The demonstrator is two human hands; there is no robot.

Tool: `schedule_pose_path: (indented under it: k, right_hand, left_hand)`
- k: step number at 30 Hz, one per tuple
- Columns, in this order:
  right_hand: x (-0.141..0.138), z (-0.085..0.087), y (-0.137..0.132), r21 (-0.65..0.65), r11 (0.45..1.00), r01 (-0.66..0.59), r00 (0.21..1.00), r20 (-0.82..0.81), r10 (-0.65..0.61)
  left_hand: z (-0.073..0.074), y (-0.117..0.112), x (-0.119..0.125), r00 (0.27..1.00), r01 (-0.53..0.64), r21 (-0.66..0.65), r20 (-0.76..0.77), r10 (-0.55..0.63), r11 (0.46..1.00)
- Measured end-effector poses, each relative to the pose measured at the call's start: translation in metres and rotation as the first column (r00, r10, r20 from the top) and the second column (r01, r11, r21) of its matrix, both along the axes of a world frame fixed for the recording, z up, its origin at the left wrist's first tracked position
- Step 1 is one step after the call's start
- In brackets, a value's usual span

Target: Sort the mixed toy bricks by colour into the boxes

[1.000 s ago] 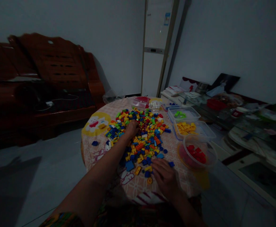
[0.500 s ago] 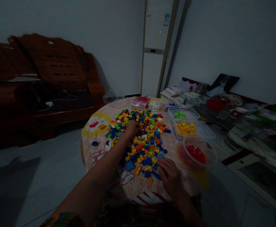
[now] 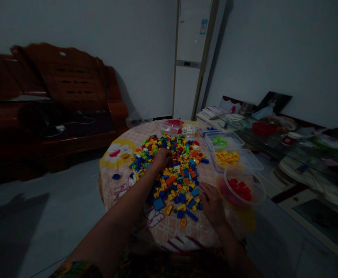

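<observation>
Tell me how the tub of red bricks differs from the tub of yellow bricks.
The red-brick tub is round; the yellow-brick tub is rectangular. The red-brick tub sits nearest the person, just beside the right hand; the yellow-brick tub lies farther back, with no hand near it. The red-brick tub looks deeper, bowl-like; the yellow-brick tub is shallow. Both are clear plastic, lidless, each holding one colour, at the right edge of the round table.

Off to my left I see a dark red wooden sofa [image 3: 56, 100] against the wall with a cable [image 3: 70, 124] lying on its seat, a tall white air conditioner [image 3: 190, 58] in the corner, and a cluttered glass table [image 3: 287, 143] at right.
</observation>
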State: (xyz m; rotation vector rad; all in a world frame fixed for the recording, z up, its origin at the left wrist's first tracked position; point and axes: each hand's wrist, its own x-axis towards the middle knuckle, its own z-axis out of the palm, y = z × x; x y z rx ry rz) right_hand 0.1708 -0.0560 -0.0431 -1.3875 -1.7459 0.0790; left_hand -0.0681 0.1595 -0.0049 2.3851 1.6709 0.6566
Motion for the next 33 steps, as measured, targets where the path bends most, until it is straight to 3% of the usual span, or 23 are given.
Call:
schedule_pose_path:
  k: [8, 15, 24, 29, 33]
  right_hand:
    - [0.000, -0.007, 0.002, -0.014, 1.000, 0.018, 1.000, 0.003, -0.018]
    - [0.000, -0.009, 0.001, -0.014, 1.000, 0.014, 1.000, 0.012, -0.013]
    - [0.000, -0.010, 0.002, 0.010, 1.000, 0.028, 1.000, -0.004, -0.027]
    - [-0.001, -0.004, 0.008, 0.040, 0.999, 0.030, 1.000, 0.008, -0.030]
    - [-0.015, 0.022, 0.038, 0.053, 0.998, -0.014, 0.999, 0.039, 0.012]
  left_hand:
    - [0.002, -0.001, 0.001, 0.998, 0.018, -0.058, 0.061, -0.014, 0.998]
    - [-0.002, 0.002, 0.000, 0.999, 0.024, 0.003, 0.029, -0.024, 1.000]
    - [0.000, -0.001, 0.001, 0.997, 0.033, -0.045, 0.068, -0.030, 0.998]
    - [0.020, -0.002, -0.016, 0.960, -0.030, 0.037, 0.278, 0.019, 0.999]
    - [0.042, 0.000, -0.059, 0.857, -0.201, 0.079, 0.498, 0.136, 0.976]
